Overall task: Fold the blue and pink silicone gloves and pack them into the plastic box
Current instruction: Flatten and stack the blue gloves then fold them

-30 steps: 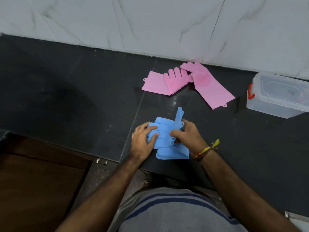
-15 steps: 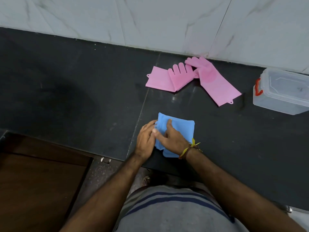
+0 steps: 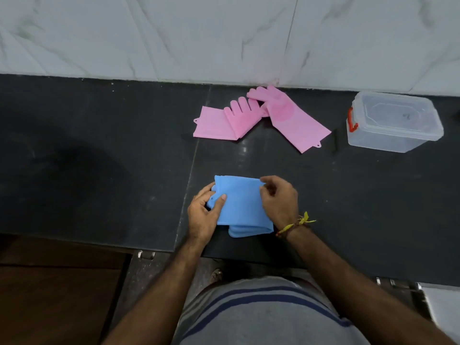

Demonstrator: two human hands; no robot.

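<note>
Risked springing back open: folded blue silicone gloves (image 3: 240, 204), springy and slick by the look of them, likely to unfold the moment pressure eased, with layers already fanned out unevenly at the near edge of the bundle. Could also have slid apart during a lift toward the clear plastic box with red latch (image 3: 394, 122), well apart to the right near the back of the dark stone bench (image 3: 99, 150) and seemingly lidded, so needing a free hand to open while the other alone kept the bundle together. Left unfolded behind the bundle, against the white marble wall (image 3: 174, 36): pink silicone gloves (image 3: 258, 117), two of them, fingertips overlapping, so much of the task judged still undone. Left hand (image 3: 202, 215) curled round the left edge of the blue bundle, thumb (image 3: 219, 202) pressed on top and fingers tucked at the side where the glove fingers poked out. Right hand (image 3: 280, 200) loosely bent over the right edge, fingertips pinching the far right corner of the top layer; grip there looked light rather than firm. Bundle lay flat on the bench near its front edge, between both hands.
</note>
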